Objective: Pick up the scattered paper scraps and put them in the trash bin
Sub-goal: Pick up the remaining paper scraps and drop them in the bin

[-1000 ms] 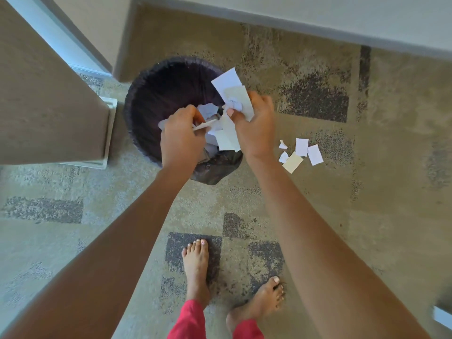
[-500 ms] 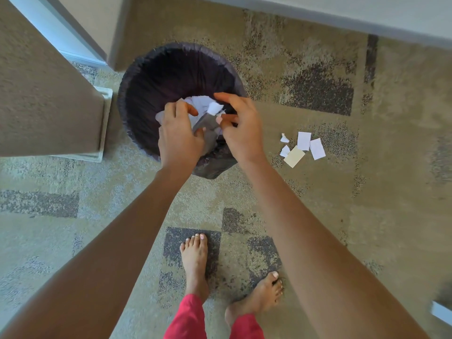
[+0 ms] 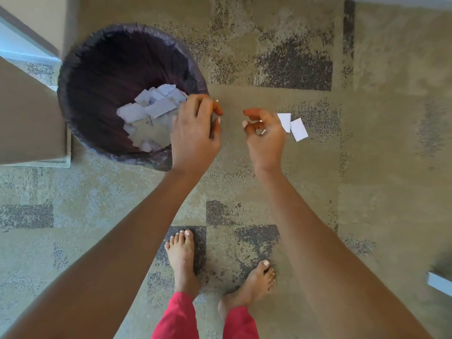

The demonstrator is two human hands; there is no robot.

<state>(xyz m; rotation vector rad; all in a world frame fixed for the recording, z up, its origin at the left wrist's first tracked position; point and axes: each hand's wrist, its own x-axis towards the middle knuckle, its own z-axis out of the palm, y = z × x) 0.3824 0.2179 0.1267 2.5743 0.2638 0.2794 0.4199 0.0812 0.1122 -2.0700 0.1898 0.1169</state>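
A round trash bin [image 3: 80, 69] lined with a dark bag stands on the carpet at the upper left. Several white paper scraps [image 3: 151, 106] lie at its bottom. My left hand [image 3: 194, 133] hovers over the bin's right rim, fingers loosely curled and holding nothing. My right hand [image 3: 265, 133] hangs to the right of the bin, fingers relaxed and empty. Two white paper scraps [image 3: 293, 127] lie on the carpet just beyond my right hand, partly hidden by it; any other scraps there are covered by the hand.
A tan cabinet or door panel [image 3: 29, 113] stands close on the bin's left. My bare feet [image 3: 181, 258] are on the patterned carpet below. A pale object [image 3: 439, 282] shows at the right edge.
The scraps I held have dropped into the bin. Both hands have come out empty and shifted right, the right one now over the scraps on the carpet.
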